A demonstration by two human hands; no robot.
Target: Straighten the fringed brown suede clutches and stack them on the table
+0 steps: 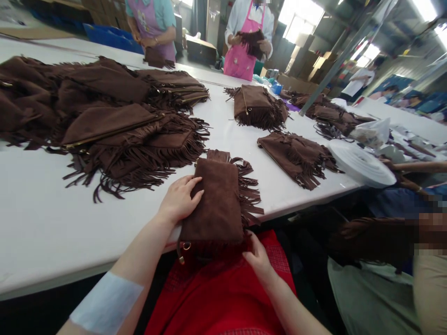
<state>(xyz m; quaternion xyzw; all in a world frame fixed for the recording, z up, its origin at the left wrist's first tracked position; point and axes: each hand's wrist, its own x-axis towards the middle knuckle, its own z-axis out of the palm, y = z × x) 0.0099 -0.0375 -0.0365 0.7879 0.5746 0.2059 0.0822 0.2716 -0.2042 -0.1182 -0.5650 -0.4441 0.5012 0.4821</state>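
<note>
A dark brown suede-like fringed pouch [217, 200] lies over the table's front edge, its near end reaching above my lap. A gold zipper pull on a short strap and a small ring hang at its lower left corner, and fringe sticks out along its right side. My left hand [179, 197] rests on the pouch's left edge with fingers stretched out and thumb apart. By the lower right corner, my right hand [258, 258] touches the fringe, thumb and forefinger apart; its other fingers are partly hidden.
A large heap of fringed pouches [104, 88] covers the left of the white table [45, 214]. A small stack [256, 104] and another pouch [293, 156] lie to the right, near a white roll [363, 163]. Co-workers stand across the table; another person sits close at right.
</note>
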